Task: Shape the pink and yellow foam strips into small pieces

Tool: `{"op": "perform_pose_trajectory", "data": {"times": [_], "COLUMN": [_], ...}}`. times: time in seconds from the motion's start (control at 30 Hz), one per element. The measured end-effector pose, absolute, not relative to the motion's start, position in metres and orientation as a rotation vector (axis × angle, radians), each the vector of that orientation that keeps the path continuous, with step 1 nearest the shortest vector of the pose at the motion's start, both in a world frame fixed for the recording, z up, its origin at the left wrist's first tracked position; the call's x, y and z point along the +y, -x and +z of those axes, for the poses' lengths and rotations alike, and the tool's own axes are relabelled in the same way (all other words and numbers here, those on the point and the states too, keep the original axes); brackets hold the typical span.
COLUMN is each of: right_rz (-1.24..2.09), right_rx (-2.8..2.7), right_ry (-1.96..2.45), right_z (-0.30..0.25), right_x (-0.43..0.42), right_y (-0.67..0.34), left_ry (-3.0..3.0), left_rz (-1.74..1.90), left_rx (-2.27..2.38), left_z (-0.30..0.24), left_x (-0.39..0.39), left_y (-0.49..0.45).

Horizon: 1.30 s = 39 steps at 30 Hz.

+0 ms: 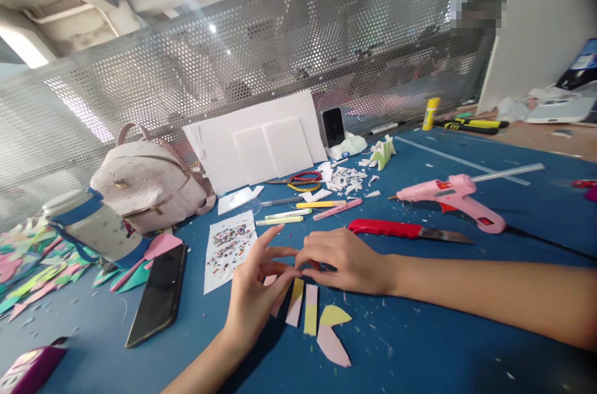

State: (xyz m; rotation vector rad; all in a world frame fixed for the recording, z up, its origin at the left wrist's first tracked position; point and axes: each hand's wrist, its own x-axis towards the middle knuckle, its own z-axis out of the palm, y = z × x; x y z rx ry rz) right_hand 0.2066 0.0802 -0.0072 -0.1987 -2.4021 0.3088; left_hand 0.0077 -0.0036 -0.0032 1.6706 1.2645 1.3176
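On the counter [420, 332] nearest us, several cut paper strips [310, 310] lie side by side, our left hand [254, 294] and right hand [342, 260] pinched narrow on their top ends, the knife [401, 230] and glue gun [454, 198] lying untouched beyond.

Paper strips [303, 310]: upper ends are lying hidden beneath left hand [254, 291] and right hand [342, 260]. Magenta object [28, 369], worktop's near-left corner: running past the picture's edge.

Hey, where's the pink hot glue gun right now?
In the head view, the pink hot glue gun lies on the right side of the blue table, just behind the red-handled utility knife, beyond the right hand.
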Motion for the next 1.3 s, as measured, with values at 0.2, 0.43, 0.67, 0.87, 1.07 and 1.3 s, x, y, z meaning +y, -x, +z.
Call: {"op": "perform_pose_trajectory", "data": {"times": [0.2, 0.43, 0.67, 0.87, 1.07, 1.3], "right_rz": [0.313, 0.413, 0.491, 0.48, 0.522, 0.498], "right_rx": [-2.409, -2.435, -2.395, -2.396, -2.391, -2.414], "right_ry": [0.214, 0.214, 0.299, 0.321, 0.33, 0.215], "right_z": [-0.0073, -0.0055, -0.0045, -0.0027, -0.0022, -0.0035], "right_x": [0.0808, 0.081, 0.0805, 0.0804, 0.0804, 0.0817], "right_y": [-0.2063, -0.2069, -0.2074, -0.2064, -0.2075, -0.2073], "left_ry": [-1.573, -1.621, -1.692, -1.787, -1.724, -1.671], "left_rz": [1.337, 1.312, 1.262, 1.27, 1.271, 1.314], "left_rx": [1.203, 1.194, 1.214, 1.171, 1.208, 1.208], "left_z": [-0.0036, -0.004, -0.0037, -0.0052, -0.005, -0.0049], "left_x": [-0.005, -0.0056, -0.0002, 0.0003, -0.0005, -0.0019], "left_y": [-0.0107, -0.0089, -0.0052, -0.0037, -0.0032, -0.0076]}}
